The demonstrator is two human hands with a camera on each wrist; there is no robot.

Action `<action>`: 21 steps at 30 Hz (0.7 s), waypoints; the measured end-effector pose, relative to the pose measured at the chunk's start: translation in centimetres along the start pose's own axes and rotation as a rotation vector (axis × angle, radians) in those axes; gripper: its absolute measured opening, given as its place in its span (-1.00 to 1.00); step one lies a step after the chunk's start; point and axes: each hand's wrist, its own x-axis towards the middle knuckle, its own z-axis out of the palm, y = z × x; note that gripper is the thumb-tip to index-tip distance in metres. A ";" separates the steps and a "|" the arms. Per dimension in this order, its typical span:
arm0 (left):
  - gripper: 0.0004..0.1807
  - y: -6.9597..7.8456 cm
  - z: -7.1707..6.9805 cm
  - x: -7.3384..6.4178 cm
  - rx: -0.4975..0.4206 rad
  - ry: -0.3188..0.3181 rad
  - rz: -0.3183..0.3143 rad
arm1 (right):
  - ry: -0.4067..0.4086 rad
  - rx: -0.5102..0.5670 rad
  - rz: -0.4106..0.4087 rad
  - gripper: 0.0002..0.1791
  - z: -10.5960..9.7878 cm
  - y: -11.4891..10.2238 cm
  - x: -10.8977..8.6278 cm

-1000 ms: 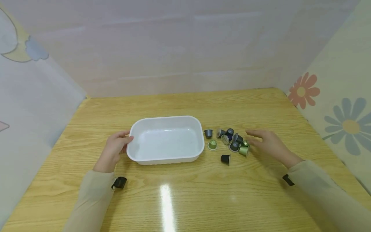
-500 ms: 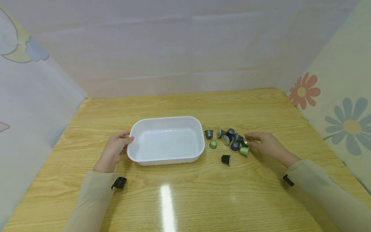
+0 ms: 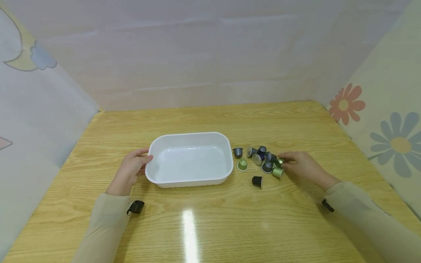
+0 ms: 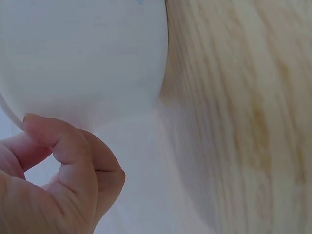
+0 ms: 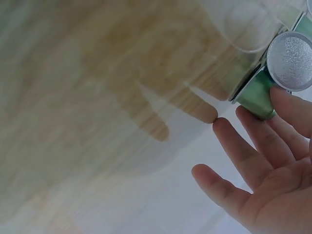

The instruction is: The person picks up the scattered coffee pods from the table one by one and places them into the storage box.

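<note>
Capsules (image 3: 268,167) are scattered on the wooden table (image 3: 230,219), to the right of the white tray (image 3: 190,160). Nearest to the person, a black capsule (image 3: 257,181) is laid on its side, apart from the cluster. Just beyond, a pale green capsule (image 3: 277,172) is tipped over beside a darker green capsule (image 3: 280,163), which seems to be pinched between the thumb and fingers of the right hand (image 3: 300,166) (contact is partly hidden by the fingertips). At the tray's left end, the rim is gripped between the thumb and fingers of the left hand (image 3: 129,166). Farther back, dark capsules (image 3: 261,149) are bunched, and the table is backed by a pale wall (image 3: 213,54).

For a clean pick, the sides should be squeezed lightly and the capsule raised straight up, so that its neighbours are not dragged; the tray is best steadied without being tilted.

By the right wrist view, a silver lid (image 5: 292,61) is shown face-on beside the thumb, and the outer fingers are seen spread free; neither is clear from the head view.
</note>
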 end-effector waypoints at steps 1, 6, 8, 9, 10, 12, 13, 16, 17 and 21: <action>-0.42 0.0 0.0 0.0 -0.001 -0.001 0.001 | -0.002 0.003 0.006 -0.60 -0.1 0.0 0.0; -0.42 0.1 0.0 0.0 0.005 -0.006 -0.006 | 0.004 0.012 0.036 -0.57 -0.4 0.1 -0.3; -0.42 0.0 -0.1 0.0 0.002 -0.006 -0.014 | 0.017 0.021 0.051 -0.57 -0.6 -0.1 -0.3; -0.41 0.1 -0.1 0.0 -0.002 -0.008 -0.018 | 0.024 0.026 0.058 -0.56 -0.7 -0.2 -0.3; -0.41 0.1 -0.1 0.0 -0.008 -0.009 -0.020 | 0.032 0.034 0.065 -0.55 -0.9 -0.3 -0.4; -0.41 0.1 -0.1 0.0 -0.022 -0.009 -0.028 | 0.043 0.045 0.083 -0.53 -1.1 -0.6 -0.4; -0.40 0.2 -0.1 0.0 -0.030 -0.010 -0.030 | 0.049 0.047 0.091 -0.53 -1.3 -0.8 -0.4; -0.40 0.2 -0.1 0.0 -0.041 -0.021 -0.034 | 0.061 0.056 0.113 -0.51 -1.6 -1.5 -0.4; -0.40 0.2 -0.1 0.0 -0.043 -0.024 -0.036 | 0.064 0.062 0.120 -0.51 -1.7 -1.8 -0.4; -0.40 0.3 -0.2 0.0 -0.049 -0.031 -0.041 | 0.078 0.102 0.142 -0.48 -2.1 -2.8 -0.2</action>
